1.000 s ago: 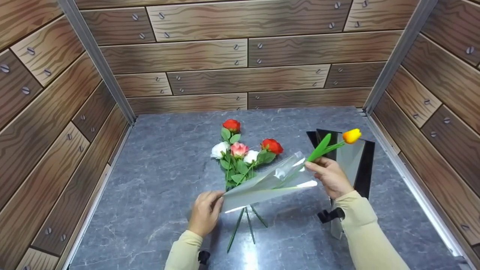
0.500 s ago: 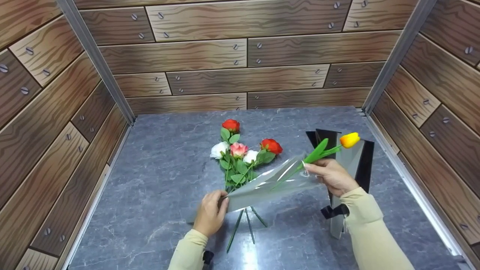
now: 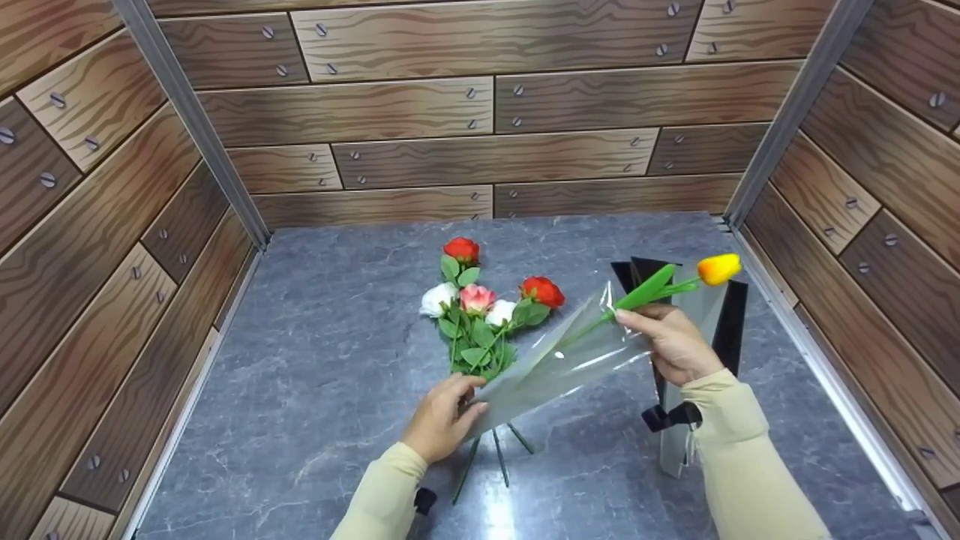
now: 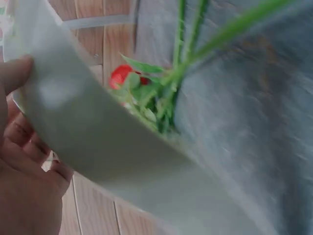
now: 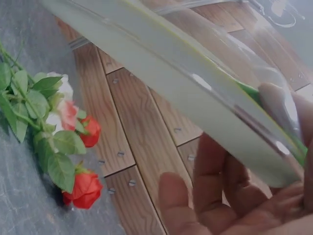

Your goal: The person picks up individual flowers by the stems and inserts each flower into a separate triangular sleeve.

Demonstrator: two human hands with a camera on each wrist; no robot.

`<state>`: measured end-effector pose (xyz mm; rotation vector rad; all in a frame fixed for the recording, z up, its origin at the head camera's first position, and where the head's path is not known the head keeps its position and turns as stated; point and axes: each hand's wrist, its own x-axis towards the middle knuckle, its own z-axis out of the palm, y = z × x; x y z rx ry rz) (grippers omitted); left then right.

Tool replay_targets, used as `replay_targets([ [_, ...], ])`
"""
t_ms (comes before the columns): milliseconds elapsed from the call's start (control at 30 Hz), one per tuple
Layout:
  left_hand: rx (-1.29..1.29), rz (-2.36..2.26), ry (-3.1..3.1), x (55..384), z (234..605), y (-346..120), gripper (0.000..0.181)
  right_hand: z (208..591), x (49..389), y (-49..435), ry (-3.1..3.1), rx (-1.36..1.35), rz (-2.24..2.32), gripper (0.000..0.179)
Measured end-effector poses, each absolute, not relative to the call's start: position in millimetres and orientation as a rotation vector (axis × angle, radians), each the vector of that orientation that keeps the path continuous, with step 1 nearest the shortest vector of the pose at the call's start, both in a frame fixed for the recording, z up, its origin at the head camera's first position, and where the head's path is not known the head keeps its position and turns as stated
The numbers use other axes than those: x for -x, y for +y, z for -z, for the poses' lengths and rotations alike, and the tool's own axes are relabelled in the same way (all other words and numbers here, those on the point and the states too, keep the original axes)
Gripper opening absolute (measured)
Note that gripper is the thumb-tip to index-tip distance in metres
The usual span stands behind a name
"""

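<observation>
A yellow-orange tulip (image 3: 718, 268) with green leaves lies partly inside a clear plastic flower sleeve (image 3: 559, 367), its stem showing through the film. At the sleeve's upper mouth, my right hand (image 3: 675, 345) pinches the tulip's stem together with the film. My left hand (image 3: 448, 421) pinches the sleeve's lower end between thumb and fingers; the left wrist view shows the thumb on one face of the film (image 4: 98, 112). Behind and beneath the sleeve lies a bunch of roses: red (image 3: 541, 292), white (image 3: 439, 300) and pink (image 3: 478, 299). Part of their stems is hidden by the sleeve.
Black-edged wrapping sheets (image 3: 729, 330) lie at the right, partly behind my right hand. Green rose stems (image 3: 500, 457) stick out toward me on the grey marbled tabletop (image 3: 322, 337). Wood-patterned walls (image 3: 420, 165) enclose the back and both sides.
My left hand has moved right and slightly up with the sleeve's lower end. The tulip dipped slightly, then rose to the upper right. The roses have stayed put.
</observation>
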<state>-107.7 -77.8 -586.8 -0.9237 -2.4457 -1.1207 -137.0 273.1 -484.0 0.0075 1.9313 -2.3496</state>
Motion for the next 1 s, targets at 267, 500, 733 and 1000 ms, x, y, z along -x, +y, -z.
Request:
replay_targets([
  [267, 0.899, 1.275, -2.467, 116.1, 570.2, -64.8, 0.017, 473.9, 134.8, 267.1, 2.115, 0.068, 2.229, 0.005],
  [500, 0.894, 1.331, -2.403, 118.3, 570.4, -54.3, 0.008, 462.6, 130.8, 260.1, 2.203, 0.191, 2.083, 0.009],
  [733, 0.842, 1.525, -2.308, 118.6, 574.9, -49.7, 0.004, 449.3, 125.0, 250.9, 1.98, 0.175, 2.316, 0.013],
  [1000, 0.843, 1.584, -2.256, 113.5, 573.6, -38.9, 0.006, 444.2, 123.6, 245.8, 2.074, 0.104, 2.352, 0.013],
])
